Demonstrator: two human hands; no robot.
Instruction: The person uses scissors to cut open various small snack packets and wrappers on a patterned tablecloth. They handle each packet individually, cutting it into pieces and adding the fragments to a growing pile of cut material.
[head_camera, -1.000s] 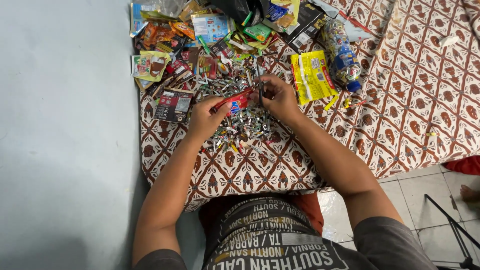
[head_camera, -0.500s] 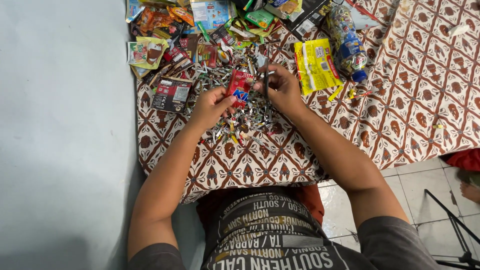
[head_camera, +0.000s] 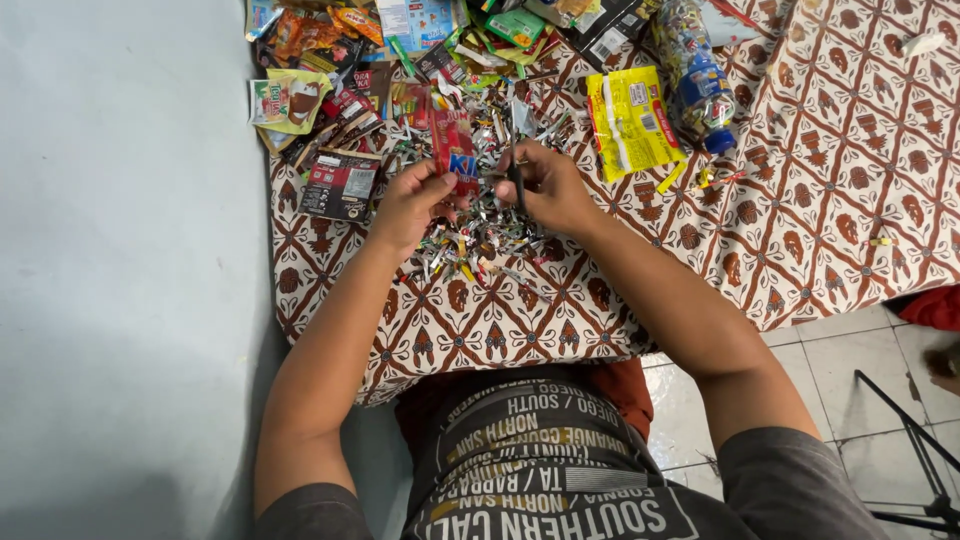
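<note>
Red wrapper (head_camera: 455, 150) upright between both hands (head_camera: 480, 195).

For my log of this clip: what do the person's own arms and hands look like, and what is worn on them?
Both arms are bare from the short grey sleeves down. The left hand and right hand are bare: no gloves, and no rings, watch or bracelet that I can make out. The shirt is dark with pale printed lettering.
</note>
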